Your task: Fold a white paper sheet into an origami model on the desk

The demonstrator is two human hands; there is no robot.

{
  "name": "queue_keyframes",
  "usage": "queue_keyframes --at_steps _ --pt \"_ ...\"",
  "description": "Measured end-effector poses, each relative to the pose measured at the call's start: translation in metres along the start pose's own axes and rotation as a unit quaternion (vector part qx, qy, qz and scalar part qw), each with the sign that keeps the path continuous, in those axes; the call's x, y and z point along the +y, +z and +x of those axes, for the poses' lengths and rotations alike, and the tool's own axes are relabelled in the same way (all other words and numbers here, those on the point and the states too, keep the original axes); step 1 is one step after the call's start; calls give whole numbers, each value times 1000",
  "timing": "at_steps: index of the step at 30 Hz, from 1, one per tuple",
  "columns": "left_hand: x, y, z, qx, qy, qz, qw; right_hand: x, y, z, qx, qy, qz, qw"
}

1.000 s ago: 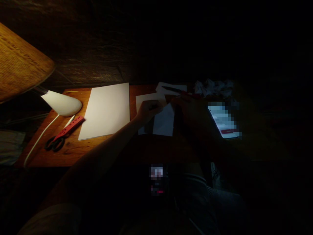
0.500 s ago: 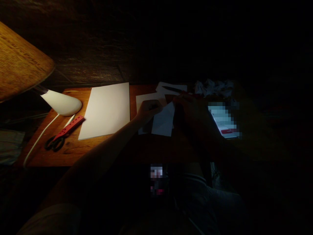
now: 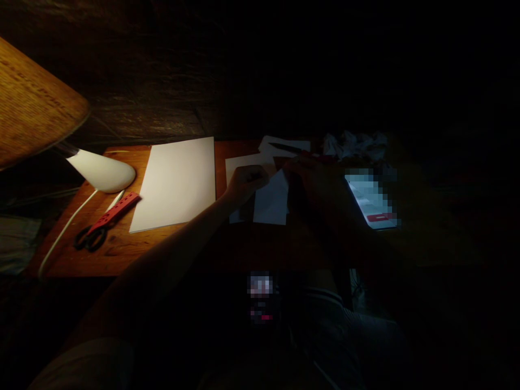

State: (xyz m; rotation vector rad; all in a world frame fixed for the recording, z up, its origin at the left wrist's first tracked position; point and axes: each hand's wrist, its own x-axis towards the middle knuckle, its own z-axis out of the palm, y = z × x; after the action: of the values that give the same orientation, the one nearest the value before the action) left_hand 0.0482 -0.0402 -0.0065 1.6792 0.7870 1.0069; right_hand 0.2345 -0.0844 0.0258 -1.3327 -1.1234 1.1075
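Head view: a small, white, flat-sided paper piece is held up between two bare hands over a brown wooden table. For sound handling, as judged here, the upper edge should be pinched lightly at both ends, equal tension should be given by each hand, and the edges should be aligned before any firm pressure is applied, since thin paper is easily creased askew. Better light would be gained if the work were brought nearer the cream-bodied desk lamp, as the hands are largely in shadow.

The paper hangs below and to the right of the left hand, whose curled fingers appear to be closed on its upper left edge. Its upper right corner is met by the fingertips of the right hand; whether these are clamped on it cannot be told in the dark. Behind it, a pale paper sheet is partly covered by the left hand.
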Motion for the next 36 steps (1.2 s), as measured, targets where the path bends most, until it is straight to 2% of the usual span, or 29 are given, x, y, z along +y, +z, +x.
queue_keyframes --at_steps 6,12,24,30,36 --pt "2 2 -1 2 -11 -2 1000 2 -1 -6 -65 -24 -25 997" --pt "1 2 -2 -4 -19 1 1000 10 -4 -2 -57 -61 -79 993" --pt "0 4 -1 3 -22 -9 1000 12 0 -1 -40 -80 -87 992" --pt "1 3 -3 -6 -22 1 1000 12 0 -4 -50 -65 -84 993" --pt "-1 3 -2 6 -36 12 999 13 2 -1 -34 -67 -79 994"
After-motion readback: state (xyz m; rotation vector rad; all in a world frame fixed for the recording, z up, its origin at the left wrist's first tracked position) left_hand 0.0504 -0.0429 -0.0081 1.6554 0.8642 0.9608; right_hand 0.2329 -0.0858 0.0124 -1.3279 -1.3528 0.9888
